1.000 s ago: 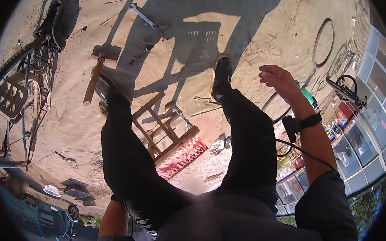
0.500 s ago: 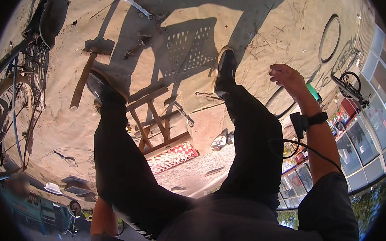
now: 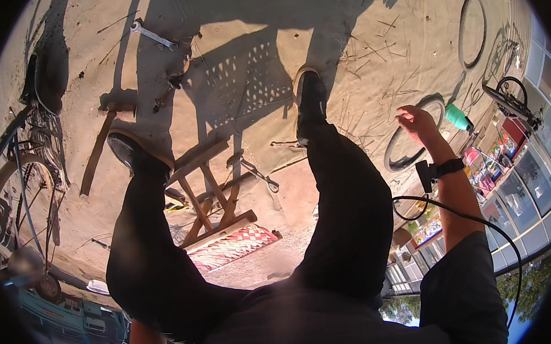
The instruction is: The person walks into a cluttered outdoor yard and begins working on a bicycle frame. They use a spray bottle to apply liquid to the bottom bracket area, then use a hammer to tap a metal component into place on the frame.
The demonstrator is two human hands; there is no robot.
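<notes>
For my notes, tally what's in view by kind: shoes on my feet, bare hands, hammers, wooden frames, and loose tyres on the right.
Shoes: 2
Bare hands: 1, the right hand
Hammer: 1
Wooden frame: 1
Loose tyres: 2
Total: 7

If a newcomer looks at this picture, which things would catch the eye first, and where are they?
Probably the wooden stool with its red-and-white woven seat, between the wearer's black trouser legs. Next, the long-handled hammer on the ground beside the left shoe. At right, the right hand appears in front of a tyre, near a green bottle.
</notes>
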